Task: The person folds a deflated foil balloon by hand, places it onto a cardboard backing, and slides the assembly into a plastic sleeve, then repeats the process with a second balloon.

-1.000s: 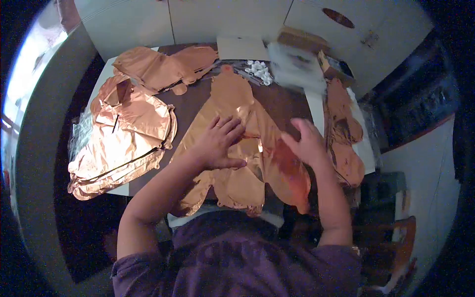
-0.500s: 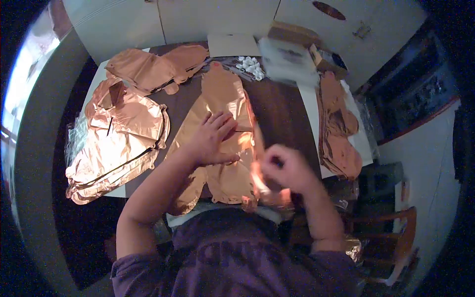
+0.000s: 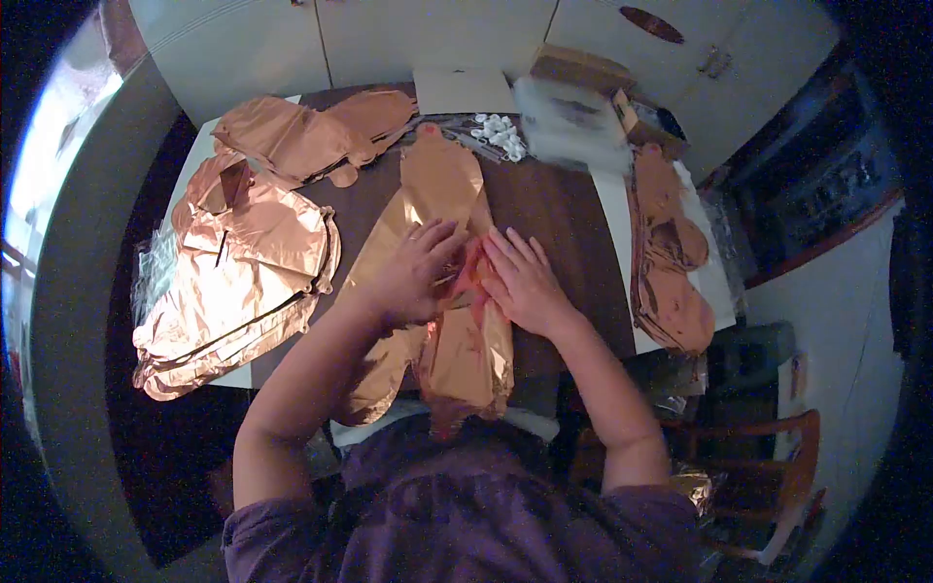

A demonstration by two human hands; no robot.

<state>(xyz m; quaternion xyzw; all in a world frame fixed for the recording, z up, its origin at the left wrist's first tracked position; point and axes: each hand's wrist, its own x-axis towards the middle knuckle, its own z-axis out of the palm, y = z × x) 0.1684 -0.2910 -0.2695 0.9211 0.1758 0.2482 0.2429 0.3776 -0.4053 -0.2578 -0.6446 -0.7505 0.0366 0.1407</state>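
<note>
A flat rose-gold foil balloon (image 3: 439, 185) lies lengthwise on the dark table (image 3: 554, 209) in front of me. Its right side is folded over toward the middle. My left hand (image 3: 413, 272) rests flat on the balloon's left half, fingers spread. My right hand (image 3: 523, 282) presses palm-down on the folded flap right beside it. The balloon's near end (image 3: 465, 374) hangs over the table's front edge toward my body.
A large stack of foil balloons (image 3: 238, 277) fills the table's left side, with more (image 3: 311, 131) at the back left and a pile (image 3: 671, 262) on the right. Small white pieces (image 3: 498, 134), a plastic bag (image 3: 569, 121) and cardboard boxes (image 3: 603, 83) sit at the back.
My right hand lifted the balloon's right flap, carried it over to the left, and now lies flat on the fold. My left hand stayed pressing on the balloon.
</note>
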